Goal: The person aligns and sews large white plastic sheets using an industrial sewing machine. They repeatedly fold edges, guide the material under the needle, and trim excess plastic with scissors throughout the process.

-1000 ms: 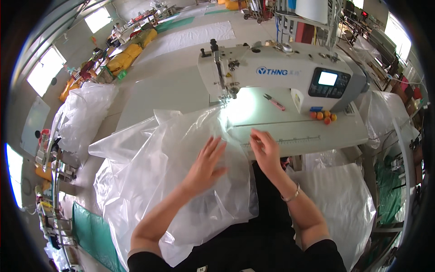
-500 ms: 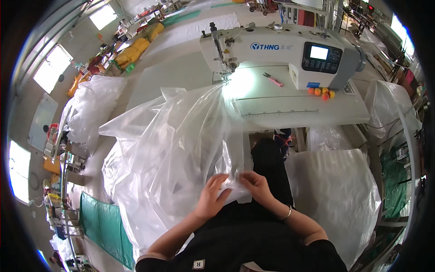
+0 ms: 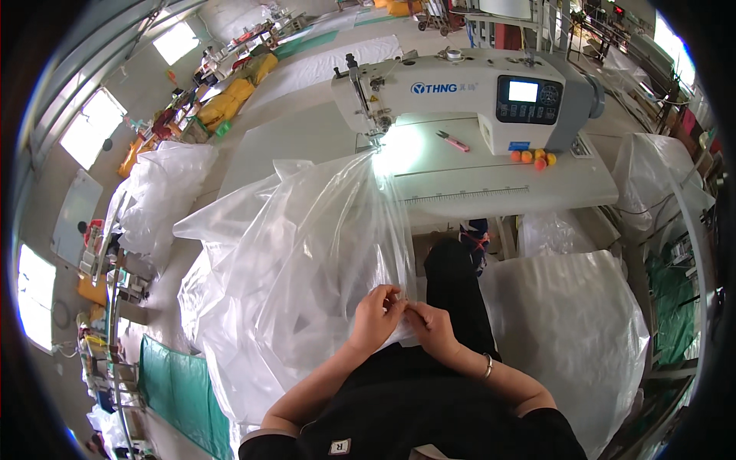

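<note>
My left hand (image 3: 377, 316) and right hand (image 3: 433, 326) are close together on my side of the sewing machine (image 3: 452, 96), fingertips of both pinched on the near edge of a clear plastic sheet (image 3: 299, 253). The sheet spreads in folds in front of the sewing machine and to its left, drawn into a narrow gather that runs up to the needle end, where a bright light glows. On the tabletop (image 3: 468, 198), small pink-handled snips (image 3: 454, 142) lie beside the machine's arm, and a cluster of orange and yellow balls (image 3: 537, 159) (too small to tell what they are) sits just before its right end. More clear plastic (image 3: 567, 322) lies nearer me, right of the sewing machine; a green sheet (image 3: 184, 383) is well to its left.
</note>
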Tool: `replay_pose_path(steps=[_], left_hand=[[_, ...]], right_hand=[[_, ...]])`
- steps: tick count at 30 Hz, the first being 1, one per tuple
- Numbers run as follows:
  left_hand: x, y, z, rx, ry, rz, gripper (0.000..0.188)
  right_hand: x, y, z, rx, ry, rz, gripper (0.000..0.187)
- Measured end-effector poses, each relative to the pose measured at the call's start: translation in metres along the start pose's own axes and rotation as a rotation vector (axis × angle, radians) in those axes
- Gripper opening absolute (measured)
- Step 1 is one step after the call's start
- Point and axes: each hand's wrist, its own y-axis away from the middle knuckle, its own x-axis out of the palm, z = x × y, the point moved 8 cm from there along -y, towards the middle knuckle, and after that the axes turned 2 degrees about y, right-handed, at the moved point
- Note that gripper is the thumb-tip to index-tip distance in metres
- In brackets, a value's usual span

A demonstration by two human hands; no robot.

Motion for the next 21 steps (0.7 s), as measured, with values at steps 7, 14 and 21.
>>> replay_pose_path(steps=[7, 14, 21], left_hand=[[-0.003, 0.006, 0.009, -0.094, 0.139, 0.04, 0.012], [-0.029, 0.001, -0.032, 0.145, -0.062, 0.059, 0.014], [-0.021, 0.001, -0.017, -0.088, 0.123, 0.135, 0.016]], right_hand=[[0.004, 0.0, 0.005, 0.003, -0.072, 0.048, 0.023], [0.002, -0.002, 0.047, -0.246, 0.341, 0.024, 0.037], [0.013, -0.006, 0.064, -0.441, 0.416, 0.094, 0.025]])
